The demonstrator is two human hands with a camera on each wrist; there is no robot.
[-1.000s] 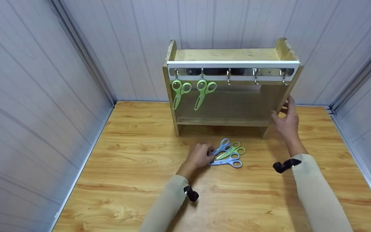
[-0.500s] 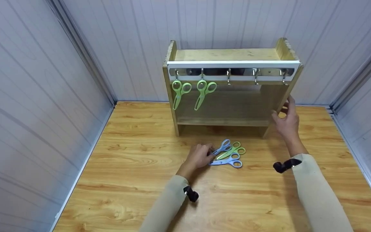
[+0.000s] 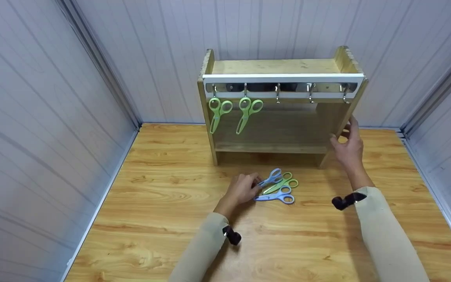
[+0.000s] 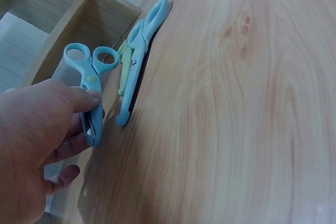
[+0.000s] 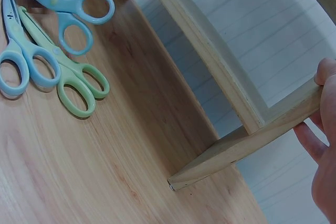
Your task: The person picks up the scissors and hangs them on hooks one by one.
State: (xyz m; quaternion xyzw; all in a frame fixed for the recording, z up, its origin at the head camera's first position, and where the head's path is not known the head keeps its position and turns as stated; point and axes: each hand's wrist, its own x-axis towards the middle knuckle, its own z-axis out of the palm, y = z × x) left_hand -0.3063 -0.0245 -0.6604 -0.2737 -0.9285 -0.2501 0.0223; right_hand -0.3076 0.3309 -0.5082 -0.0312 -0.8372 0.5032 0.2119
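My left hand [image 3: 243, 188] pinches a pair of blue scissors [image 4: 91, 80] by the blade end, handles pointing away from the palm. Beside it on the table lie a second pair of blue scissors [image 5: 26, 59] and a pair of green scissors [image 5: 65, 72]. With thumb and fingers, my right hand [image 3: 349, 147] grips the right side panel of a wooden shelf [image 3: 272, 149]. Two green scissors hang by a handle loop from the hooks at the left of the rack: one pair [image 3: 217, 113] on the first hook, another pair [image 3: 245, 113] on the second.
Across the shelf's upper front runs a white hook rack [image 3: 284, 77] with several metal hooks; those toward the right bear nothing. The shelf stands on a wood-grain table [image 3: 151, 235] near the back wall [image 3: 163, 58]. Panel walls also border both sides.
The blue scissors in my left hand have shifted very slightly, their handles tipping down and then up a little. My right hand and the shelf stay in place.
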